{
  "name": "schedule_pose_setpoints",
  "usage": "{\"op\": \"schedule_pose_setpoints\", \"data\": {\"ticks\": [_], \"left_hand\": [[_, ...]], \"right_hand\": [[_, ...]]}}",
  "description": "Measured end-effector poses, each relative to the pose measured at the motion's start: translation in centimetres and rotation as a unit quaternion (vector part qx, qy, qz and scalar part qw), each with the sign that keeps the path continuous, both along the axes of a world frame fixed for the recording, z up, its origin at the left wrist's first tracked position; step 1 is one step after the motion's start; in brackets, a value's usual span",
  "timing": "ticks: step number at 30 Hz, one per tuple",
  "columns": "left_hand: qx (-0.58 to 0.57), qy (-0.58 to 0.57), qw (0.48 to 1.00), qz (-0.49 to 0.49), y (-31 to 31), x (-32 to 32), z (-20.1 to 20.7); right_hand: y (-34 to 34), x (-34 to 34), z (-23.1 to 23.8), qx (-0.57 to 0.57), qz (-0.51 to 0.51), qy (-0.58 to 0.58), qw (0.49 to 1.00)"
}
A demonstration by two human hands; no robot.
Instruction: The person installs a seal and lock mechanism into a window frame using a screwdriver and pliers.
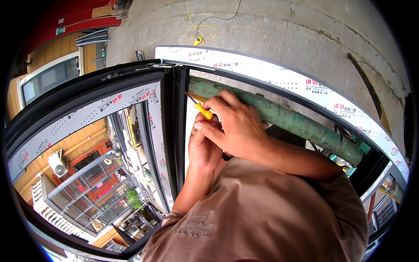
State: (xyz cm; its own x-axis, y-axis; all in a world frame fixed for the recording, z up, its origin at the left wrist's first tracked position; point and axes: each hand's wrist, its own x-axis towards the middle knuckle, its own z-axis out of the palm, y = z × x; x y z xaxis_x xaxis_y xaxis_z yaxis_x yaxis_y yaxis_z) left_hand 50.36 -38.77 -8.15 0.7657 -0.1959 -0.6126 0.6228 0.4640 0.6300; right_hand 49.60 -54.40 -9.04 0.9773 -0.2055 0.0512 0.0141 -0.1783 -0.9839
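From my distant post I count one left hand and one right hand, two in all, plus one yellow-handled screwdriver. Nearby I tally one black sash, one film-covered outer frame and one thick green tube. Farther off I make out one yellow cable, one black cable, one yellow connector and one long dark bar. To the left I find one white air-conditioning unit and one leafy green plant. I also log one brown shirt.
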Motion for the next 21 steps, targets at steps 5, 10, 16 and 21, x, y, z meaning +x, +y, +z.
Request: {"op": "schedule_pose_setpoints", "data": {"ticks": [5,10,16,21], "left_hand": [[0.087,-0.045,0.991,-0.093,-1.1,0.7,1.0],[0.287,-0.179,0.925,-0.176,-1.6,0.5,2.4],[0.531,-0.455,0.679,-0.225,0.5,0.5,7.5],[0.573,-0.523,0.62,-0.115,3.8,3.7,11.4]], "right_hand": [[0.4,0.3,-1.2,0.038,-0.022,-0.026,0.999],[0.1,0.4,-1.5,0.063,-0.02,-0.003,0.998],[0.0,0.8,-1.2,0.048,-0.032,0.003,0.998],[-0.5,1.7,-0.6,0.06,-0.017,0.02,0.998]]}}
